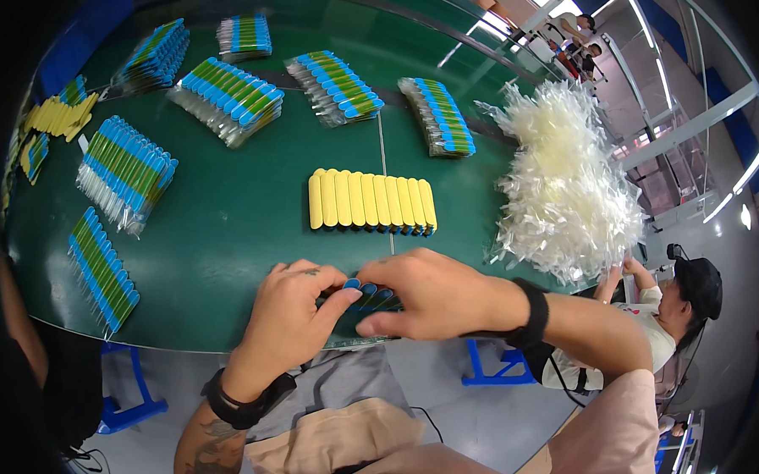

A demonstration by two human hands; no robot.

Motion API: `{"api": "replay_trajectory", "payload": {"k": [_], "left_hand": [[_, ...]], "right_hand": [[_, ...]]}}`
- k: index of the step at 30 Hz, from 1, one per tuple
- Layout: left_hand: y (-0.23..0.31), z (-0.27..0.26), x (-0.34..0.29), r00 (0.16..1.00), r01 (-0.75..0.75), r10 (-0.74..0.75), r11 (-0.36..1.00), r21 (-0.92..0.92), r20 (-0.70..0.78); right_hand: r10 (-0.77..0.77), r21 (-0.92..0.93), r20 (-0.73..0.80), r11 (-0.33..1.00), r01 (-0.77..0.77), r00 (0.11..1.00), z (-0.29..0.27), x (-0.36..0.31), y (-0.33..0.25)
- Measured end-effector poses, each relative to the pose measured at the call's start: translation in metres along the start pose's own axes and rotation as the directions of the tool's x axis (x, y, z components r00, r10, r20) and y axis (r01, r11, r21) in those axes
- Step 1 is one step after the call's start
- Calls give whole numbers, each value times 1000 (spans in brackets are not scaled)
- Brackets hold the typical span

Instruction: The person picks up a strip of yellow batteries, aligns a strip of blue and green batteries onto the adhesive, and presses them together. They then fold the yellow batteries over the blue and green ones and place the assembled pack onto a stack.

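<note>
At the table's near edge, a row of blue-and-green round-ended flat strips [370, 297] sits between my two hands. They resemble nail files. My left hand [296, 308] is closed on the left end of the row, thumb in front and fingers behind. From the right, my right hand [428, 294] curls over the other end, its thumb toward me. Both hands hide much of the row. Just beyond them lies a neat block of yellow round-ended strips [373, 201], side by side, with dark and blue edges showing below.
On the green table [234, 273], several stacks of blue-and-green strips in clear sleeves [229, 93] stand left and far. Loose yellow strips [61, 117] lie far left. A heap of clear plastic sleeves [564, 190] fills the right, with a co-worker [647, 325] beside it.
</note>
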State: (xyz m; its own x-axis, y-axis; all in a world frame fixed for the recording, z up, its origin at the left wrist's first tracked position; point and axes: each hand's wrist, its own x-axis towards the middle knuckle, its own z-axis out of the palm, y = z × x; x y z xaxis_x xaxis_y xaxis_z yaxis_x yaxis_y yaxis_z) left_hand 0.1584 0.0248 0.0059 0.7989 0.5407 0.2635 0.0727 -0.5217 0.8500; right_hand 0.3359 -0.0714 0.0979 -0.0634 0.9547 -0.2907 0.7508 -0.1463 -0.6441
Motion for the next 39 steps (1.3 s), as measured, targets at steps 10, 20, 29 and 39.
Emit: {"api": "replay_trajectory", "payload": {"k": [10,20,29,39], "left_hand": [[2,1,-13,995,63,-65,998,-25,-73],[4,-1,-15,992,39,-59,985,-169,-112],[7,-4,-11,993,92,-106,974,-205,-60],[4,-4,-16,995,15,-26,993,-115,-98]], "right_hand": [[-46,-113,207,991,70,977,-4,31,10],[-157,-359,-9,922,143,988,21,24,-2],[-288,-388,18,881,273,957,23,20,1],[-342,-441,69,832,336,937,25,18,-7]]}}
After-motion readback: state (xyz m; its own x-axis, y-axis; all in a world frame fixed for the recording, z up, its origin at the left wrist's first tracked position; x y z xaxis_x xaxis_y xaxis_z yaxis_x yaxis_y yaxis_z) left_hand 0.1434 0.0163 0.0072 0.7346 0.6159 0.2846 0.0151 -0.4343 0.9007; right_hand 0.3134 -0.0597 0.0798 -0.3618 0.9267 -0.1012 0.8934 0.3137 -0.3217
